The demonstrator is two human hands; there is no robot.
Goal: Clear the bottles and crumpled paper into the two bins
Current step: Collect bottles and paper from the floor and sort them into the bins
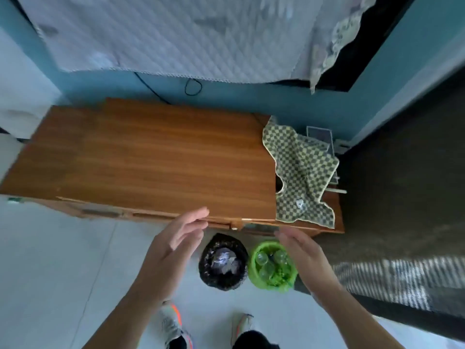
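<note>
Left hand: the left hand [173,244] is hanging palm inward above the floor, fingers loosely spread and holding nothing.
Right hand: the right hand [305,258] is mirroring it on the other side, fingers straight, gripping nothing, partly covering the edge of the green bin.
Between the hands: two bins are standing side by side on the pale tiled floor [63,260], just in front of the cabinet.
Black bin: a round bin lined with a black plastic bag [222,263] is holding the crumpled grey-white paper [224,261].
Green bin: a round bin lined with a bright green plastic bag [273,268] is holding several clear plastic bottles [266,264], seen mostly as rounded ends.
Handling, paper: it is looking light and soft, easy to pinch anywhere, likely to spring open a little.
Handling, bottles: they are appearing empty, light, smooth and slightly slippery; gripping around the body or neck would be safest.
Cabinet: the long brown wooden cabinet top [151,159] is showing no bottle or paper.
Cloth: a green-and-grey checked cloth [302,172] is draping over the cabinet's right end; what lies under it is hidden.
Progress: judging by this, sorting is looking finished.
Feet: two trainers [173,323] are showing at the bottom.
</note>
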